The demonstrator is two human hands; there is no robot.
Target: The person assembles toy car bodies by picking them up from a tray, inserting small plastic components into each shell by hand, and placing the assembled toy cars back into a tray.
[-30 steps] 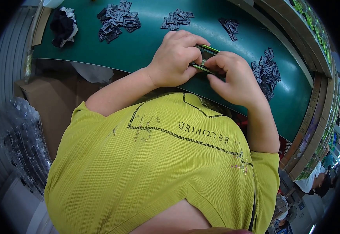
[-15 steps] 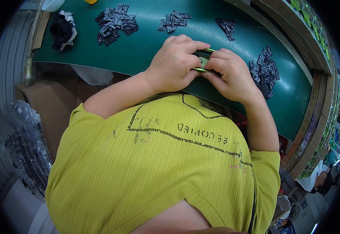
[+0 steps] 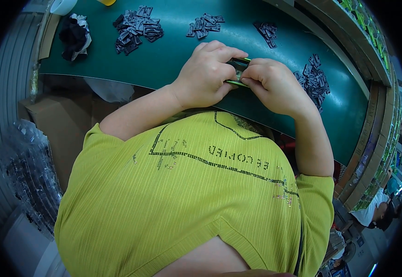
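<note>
Green flat part (image 3: 237, 73) sits between both hands: left hand (image 3: 208, 74) and right hand (image 3: 274, 85) pinch it together over the green belt (image 3: 173, 55), near dark small pieces (image 3: 204, 25).

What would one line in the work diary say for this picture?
left hand: gripping small green part | right hand: pinching same part | surface: green table | nearby: piles of dark grey pieces
</note>
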